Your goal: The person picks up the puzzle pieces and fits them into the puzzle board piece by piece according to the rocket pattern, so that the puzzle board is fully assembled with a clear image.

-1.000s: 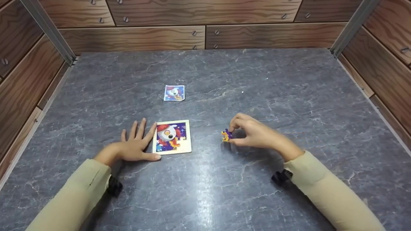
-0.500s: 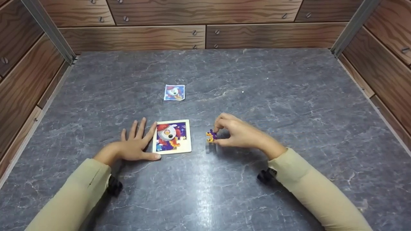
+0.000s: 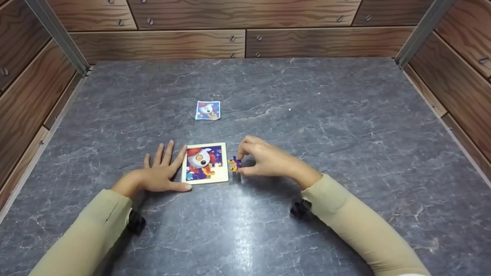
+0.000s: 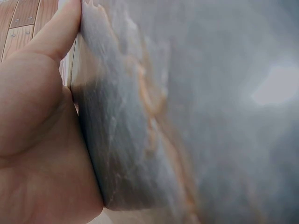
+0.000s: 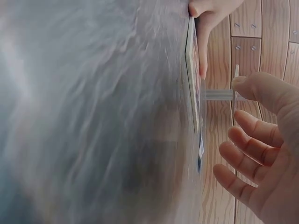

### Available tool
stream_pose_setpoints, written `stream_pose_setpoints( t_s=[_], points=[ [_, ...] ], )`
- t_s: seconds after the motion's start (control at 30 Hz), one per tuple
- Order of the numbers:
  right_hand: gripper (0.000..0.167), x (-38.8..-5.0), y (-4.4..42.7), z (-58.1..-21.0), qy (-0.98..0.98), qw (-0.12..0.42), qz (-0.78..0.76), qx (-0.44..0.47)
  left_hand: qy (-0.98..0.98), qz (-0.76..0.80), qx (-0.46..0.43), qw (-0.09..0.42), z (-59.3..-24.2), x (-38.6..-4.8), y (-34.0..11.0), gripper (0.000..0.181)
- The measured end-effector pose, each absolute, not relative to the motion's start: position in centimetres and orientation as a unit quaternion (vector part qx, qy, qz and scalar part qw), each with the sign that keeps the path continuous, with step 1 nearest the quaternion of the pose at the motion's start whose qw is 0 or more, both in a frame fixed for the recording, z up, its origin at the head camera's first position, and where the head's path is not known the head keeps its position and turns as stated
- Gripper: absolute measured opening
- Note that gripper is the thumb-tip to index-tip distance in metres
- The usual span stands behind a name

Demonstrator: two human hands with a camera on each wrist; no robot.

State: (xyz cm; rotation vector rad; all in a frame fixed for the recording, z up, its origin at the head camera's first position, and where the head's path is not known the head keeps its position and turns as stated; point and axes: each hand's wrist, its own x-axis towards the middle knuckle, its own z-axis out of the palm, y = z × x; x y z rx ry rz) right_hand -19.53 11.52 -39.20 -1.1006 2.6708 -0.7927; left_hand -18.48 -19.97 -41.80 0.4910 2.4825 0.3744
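A square jigsaw puzzle in a cream tray lies left of centre on the table, showing a white and red cartoon figure; its lower right corner is bare. My left hand rests flat with spread fingers, index finger and thumb touching the tray's left side. Just right of the tray, my right hand pinches a purple and yellow puzzle piece between thumb and fingers. In the right wrist view the puzzle piece appears edge-on, held off the table.
A small picture card with a similar figure lies behind the tray. The grey marbled table has wood-patterned walls at the back and both sides.
My right hand has moved left with the puzzle piece, from well right of the tray to beside its right edge. The left hand and tray have stayed put.
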Motion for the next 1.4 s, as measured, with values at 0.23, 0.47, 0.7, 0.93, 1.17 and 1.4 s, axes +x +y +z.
stream_pose_setpoints(
  t_s=[0.23,0.47,0.7,0.93,1.17,1.4],
  points=[
    [0.027,-19.5,9.8,-39.4,0.892,0.087,-0.248,-0.368,0.931,0.135,0.184,0.285,-41.8,-18.4,-19.9,0.112],
    [0.028,-19.7,8.7,-39.4,0.891,0.087,-0.236,-0.379,0.93,0.139,0.184,0.285,-41.7,-18.4,-19.9,0.112],
    [0.031,-19.9,7.7,-39.6,0.895,0.086,-0.212,-0.382,0.931,0.138,0.185,0.283,-41.7,-18.4,-19.9,0.111],
    [0.03,-20.0,7.2,-40.0,0.901,0.095,-0.18,-0.383,0.93,0.14,0.185,0.284,-41.7,-18.4,-19.9,0.111],
    [0.029,-20.3,6.9,-40.5,0.902,0.092,-0.171,-0.385,0.927,0.146,0.188,0.289,-41.7,-18.4,-19.9,0.111],
    [0.028,-20.3,6.6,-40.7,0.907,0.091,-0.156,-0.381,0.929,0.144,0.181,0.289,-42.1,-18.5,-20.0,0.112]
  ],
)
